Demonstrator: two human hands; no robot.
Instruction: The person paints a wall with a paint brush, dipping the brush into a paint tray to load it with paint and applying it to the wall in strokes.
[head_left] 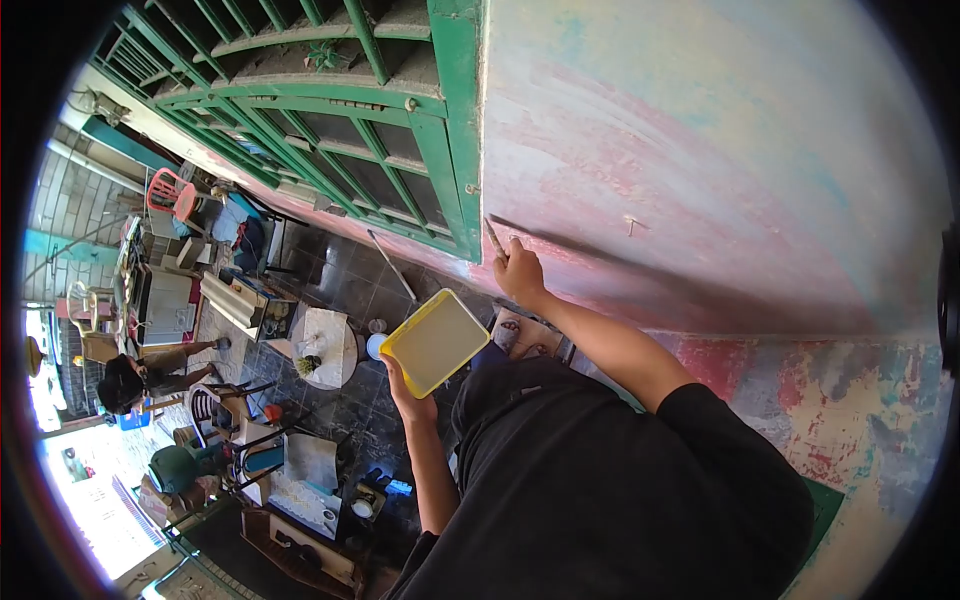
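Observation:
My right hand [519, 272] is closed around a thin paintbrush [494, 238], whose tip is at the pinkish-white wall [620, 150] beside the edge of the green window frame [462, 150]. My left hand [410, 392] holds a yellow-rimmed rectangular tray [436, 343] by its lower left side. Pale, whitish paint seems to cover the inside of the tray. The fingers of my left hand are mostly hidden beneath it.
Below are a round white table [327, 375], a white cup [376, 346] and a stick [392, 265] leaning at the wall. A person [125, 383] sits at the far left, among chairs, including a red chair [171, 195].

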